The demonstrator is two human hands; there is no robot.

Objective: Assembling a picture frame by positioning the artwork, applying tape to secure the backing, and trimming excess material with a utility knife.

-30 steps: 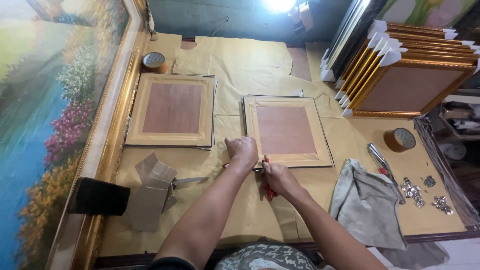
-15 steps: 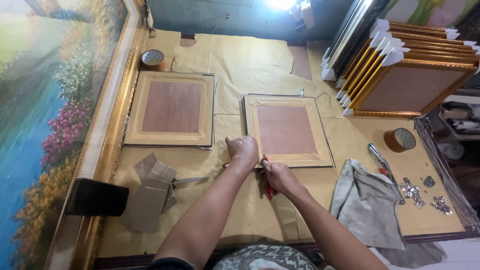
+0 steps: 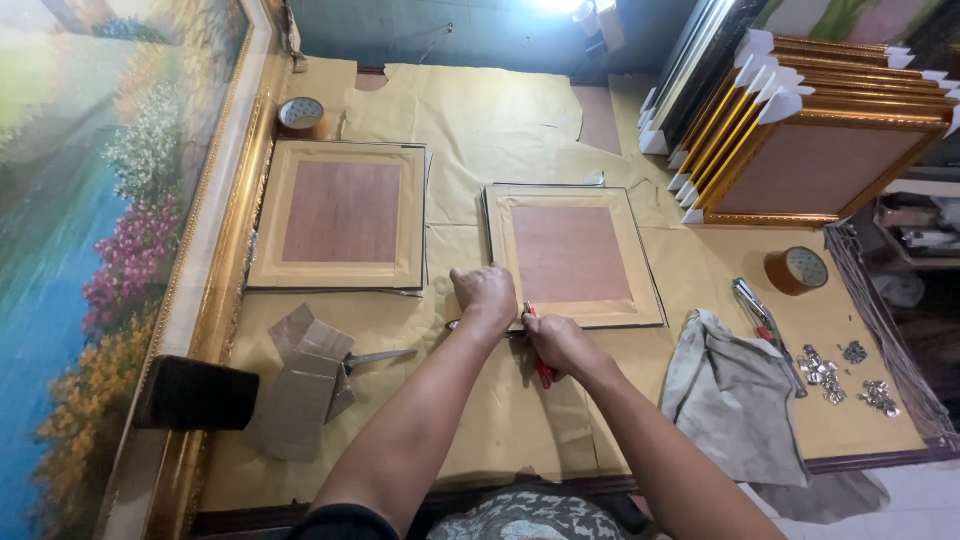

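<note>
Right fingers: the fingers of the right hand (image 3: 558,343) are seen closed around a red-handled tool (image 3: 541,367), whose red grip shows below the palm; its working end is hidden under the hands, so its kind cannot be told.
Left fingers: the left hand (image 3: 484,294) is laid knuckles-up with fingers curled down, pressed on the near edge of the frame; nothing is seen gripped in it.
Work piece: a square picture frame (image 3: 574,254) is laid face down on the brown paper (image 3: 500,120), its wooden backing board up, a paper border round it; its near left corner is touched by both hands.
Step in hand: the backing is judged to be in the course of being fastened or trimmed along the near edge, the frame steadied by the left hand.
Next move: firm downward pressure and a controlled tool stroke along the edge are judged to be called for, clear of the left fingers.
Surroundings: a second frame (image 3: 342,215) is lying to the left, well apart; a grey cloth (image 3: 733,392), pliers (image 3: 757,310) and a tape roll (image 3: 796,270) are lying to the right.
</note>
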